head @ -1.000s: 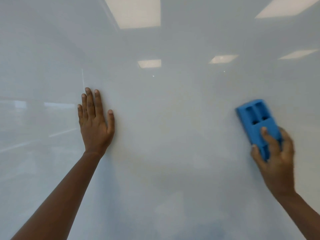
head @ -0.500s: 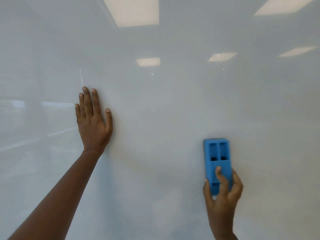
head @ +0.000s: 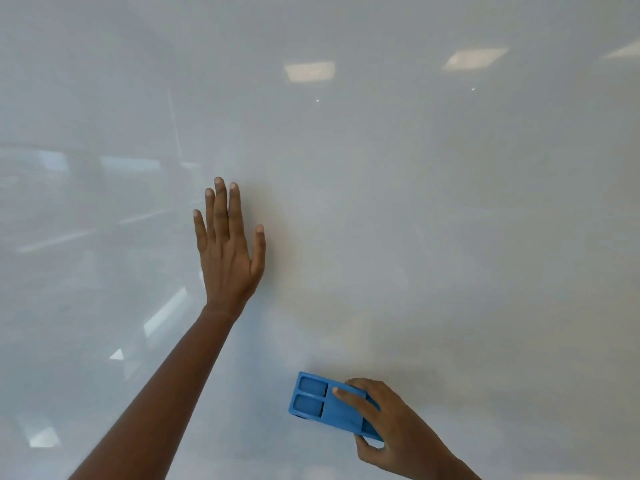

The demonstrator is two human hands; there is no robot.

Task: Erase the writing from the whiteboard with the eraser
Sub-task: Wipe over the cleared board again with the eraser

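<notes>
Right hand [head: 394, 431] grips eraser [head: 325, 407]; long axis near-horizontal, free end pointing left.

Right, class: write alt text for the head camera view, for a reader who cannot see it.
A person's right hand presses a blue eraser against a whiteboard, low in the view, while the left hand rests flat on the board with fingers pointing up. No writing shows, only reflections of ceiling lights.

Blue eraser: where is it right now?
The blue eraser sits low and right of centre on the whiteboard, gripped by the right hand, below the flat left hand.
</notes>
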